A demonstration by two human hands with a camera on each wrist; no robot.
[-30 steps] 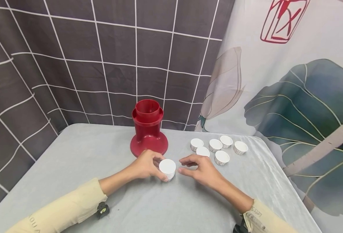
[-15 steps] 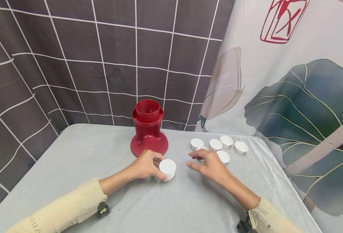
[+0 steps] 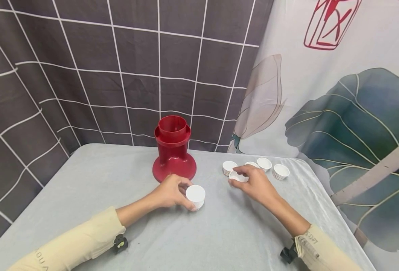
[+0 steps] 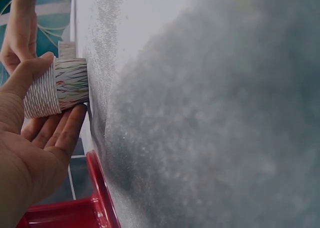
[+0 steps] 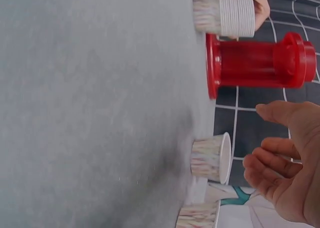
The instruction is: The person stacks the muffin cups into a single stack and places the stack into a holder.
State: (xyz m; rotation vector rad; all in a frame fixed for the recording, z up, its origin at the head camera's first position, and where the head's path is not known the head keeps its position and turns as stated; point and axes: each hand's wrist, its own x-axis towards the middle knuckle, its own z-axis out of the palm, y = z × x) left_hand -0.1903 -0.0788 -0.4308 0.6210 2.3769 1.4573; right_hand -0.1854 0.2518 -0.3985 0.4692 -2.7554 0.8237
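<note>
Cup stack (image 3: 195,196) held by the left hand (image 3: 172,191), the right hand (image 3: 256,183), spread and empty, should close lightly around the loose cup (image 3: 238,176) at the stack's two o'clock to avoid denting.

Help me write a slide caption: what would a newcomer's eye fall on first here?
Probably the bright red stand, near the back of the pale table, before the dark gridded backdrop. Next, the stack of white cups gripped by the left hand, just in front of the stand. Then the right hand, by the loose white cups toward the back right.
</note>
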